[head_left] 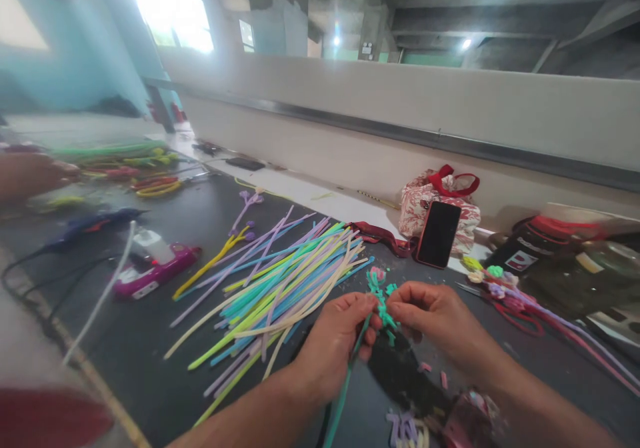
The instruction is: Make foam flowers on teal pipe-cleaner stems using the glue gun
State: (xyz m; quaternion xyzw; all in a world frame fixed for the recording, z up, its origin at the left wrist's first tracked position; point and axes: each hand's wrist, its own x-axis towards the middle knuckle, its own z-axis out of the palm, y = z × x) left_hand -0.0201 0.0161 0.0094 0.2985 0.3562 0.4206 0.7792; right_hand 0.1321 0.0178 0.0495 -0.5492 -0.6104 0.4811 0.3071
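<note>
Between my two hands is a pipe-cleaner flower [381,305] with a teal-green stem, several small twisted green bits and a pink tip. My left hand [345,321] is closed, pinching the green stem, whose long end runs down below it. My right hand [425,311] has thumb and fingers pressed together at the flower's right side, on the green bits. A large heap of pastel pipe cleaners [280,281] lies left of my hands. Below them, short purple and cream cut pieces [407,428] and a few pink bits [444,380] rest on the dark table [190,395].
A phone [439,235] leans on a patterned bag [417,198] at the back. Finished-looking flowers [500,281], a dark bottle [523,248] and a jar [580,275] stand right. Left are a purple device [157,271], a blue tool with cord [95,225] and another person's hand [35,175].
</note>
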